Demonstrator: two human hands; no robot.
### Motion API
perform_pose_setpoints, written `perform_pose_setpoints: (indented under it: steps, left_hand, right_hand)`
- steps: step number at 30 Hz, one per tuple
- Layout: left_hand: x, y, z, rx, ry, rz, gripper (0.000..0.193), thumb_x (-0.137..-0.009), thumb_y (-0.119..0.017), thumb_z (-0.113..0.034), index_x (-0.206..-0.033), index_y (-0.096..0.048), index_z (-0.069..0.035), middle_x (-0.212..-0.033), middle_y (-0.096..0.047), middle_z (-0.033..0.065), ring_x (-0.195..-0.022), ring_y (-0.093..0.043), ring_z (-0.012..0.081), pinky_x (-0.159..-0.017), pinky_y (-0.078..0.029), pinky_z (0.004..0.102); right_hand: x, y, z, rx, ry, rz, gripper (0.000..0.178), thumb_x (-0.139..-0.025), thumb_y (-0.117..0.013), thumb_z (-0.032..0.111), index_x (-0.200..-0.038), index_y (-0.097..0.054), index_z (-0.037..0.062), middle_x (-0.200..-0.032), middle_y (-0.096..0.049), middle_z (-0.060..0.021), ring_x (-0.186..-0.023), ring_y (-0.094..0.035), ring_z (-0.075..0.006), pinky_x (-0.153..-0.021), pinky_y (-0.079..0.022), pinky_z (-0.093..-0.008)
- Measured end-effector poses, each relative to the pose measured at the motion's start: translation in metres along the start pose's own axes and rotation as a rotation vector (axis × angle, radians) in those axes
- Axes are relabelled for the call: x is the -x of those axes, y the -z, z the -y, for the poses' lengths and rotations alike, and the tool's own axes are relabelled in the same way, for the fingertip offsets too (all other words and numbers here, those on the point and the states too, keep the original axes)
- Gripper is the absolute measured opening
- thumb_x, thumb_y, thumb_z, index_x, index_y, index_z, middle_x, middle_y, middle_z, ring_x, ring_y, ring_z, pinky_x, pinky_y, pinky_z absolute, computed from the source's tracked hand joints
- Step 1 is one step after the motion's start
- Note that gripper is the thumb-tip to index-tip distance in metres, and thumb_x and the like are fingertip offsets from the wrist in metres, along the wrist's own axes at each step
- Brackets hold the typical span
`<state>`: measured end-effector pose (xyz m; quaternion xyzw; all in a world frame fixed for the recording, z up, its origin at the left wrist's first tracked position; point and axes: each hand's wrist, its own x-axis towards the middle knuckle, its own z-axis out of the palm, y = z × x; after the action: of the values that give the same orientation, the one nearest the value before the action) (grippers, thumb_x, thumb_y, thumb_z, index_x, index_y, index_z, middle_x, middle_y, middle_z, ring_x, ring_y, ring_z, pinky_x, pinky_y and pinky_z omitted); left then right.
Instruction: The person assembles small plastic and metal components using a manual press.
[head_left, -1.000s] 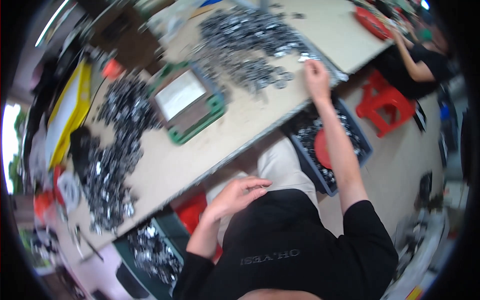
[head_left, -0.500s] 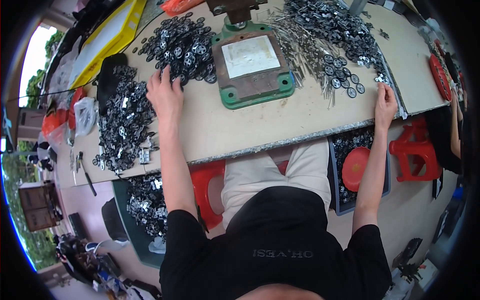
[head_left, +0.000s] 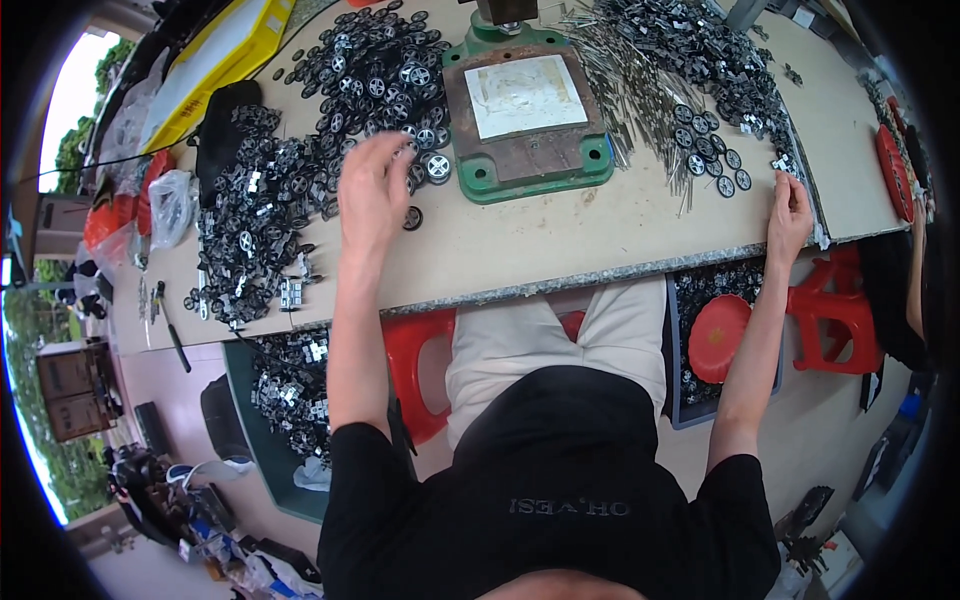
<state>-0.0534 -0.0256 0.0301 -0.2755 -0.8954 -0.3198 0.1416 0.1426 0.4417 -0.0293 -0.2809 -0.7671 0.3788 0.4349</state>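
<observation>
My left hand (head_left: 372,195) is over the near edge of a heap of small black toy wheels with silver spokes (head_left: 375,85). Its fingers are bent and slightly blurred, the thumb apart from them, and I see nothing held between them. A loose wheel (head_left: 412,218) lies beside the wrist. At the right of the table my right hand (head_left: 790,222) is closed in a pinch on a small silver-and-black part (head_left: 782,162) at its fingertips. Left of it lies a group of several spoked wheels (head_left: 712,150). Between my hands stands a green press base (head_left: 535,185) with a pale plate (head_left: 527,97).
Thin metal rods (head_left: 635,95) and a heap of black-and-silver parts (head_left: 690,40) lie right of the press. Another parts heap (head_left: 245,225) covers the left side. Below the table edge (head_left: 560,285) are a grey bin (head_left: 690,415) with a red plate (head_left: 718,338) and a green bin (head_left: 270,460).
The view has shifted slightly. My left hand has moved right and nearer along the wheel heap, and its fingers have bent. A wheel now lies loose beside it. My right hand stays pinched.
</observation>
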Motion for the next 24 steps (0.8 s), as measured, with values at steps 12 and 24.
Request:
perform_pose_setpoints:
  steps: [12, 24]
  left_hand:
    - [-0.027, -0.007, 0.007, -0.121, -0.087, 0.062, 0.027, -0.082, -0.060, -0.013, -0.108, -0.064, -0.006, -0.109, -0.059, 0.0161, -0.100, -0.054, 0.0329, -0.090, -0.042, 0.0378]
    - [0.075, 0.007, -0.048, -0.038, 0.412, 0.027, 0.025, -0.073, -0.072, -0.014, -0.091, -0.063, 0.001, -0.086, -0.062, 0.0153, -0.072, -0.059, 0.0258, -0.065, -0.048, 0.0345]
  right_hand:
    - [0.000, 0.000, -0.003, 0.006, -0.026, 0.036, 0.023, -0.090, -0.058, 0.019, -0.100, -0.064, -0.0017, -0.086, -0.064, -0.0011, -0.076, -0.054, -0.0057, -0.068, -0.043, -0.0193]
    - [-0.001, 0.007, -0.001, -0.013, 0.062, -0.009, 0.022, -0.091, -0.057, 0.016, -0.100, -0.064, -0.0026, -0.087, -0.064, -0.0031, -0.079, -0.055, -0.0074, -0.072, -0.044, -0.0204]
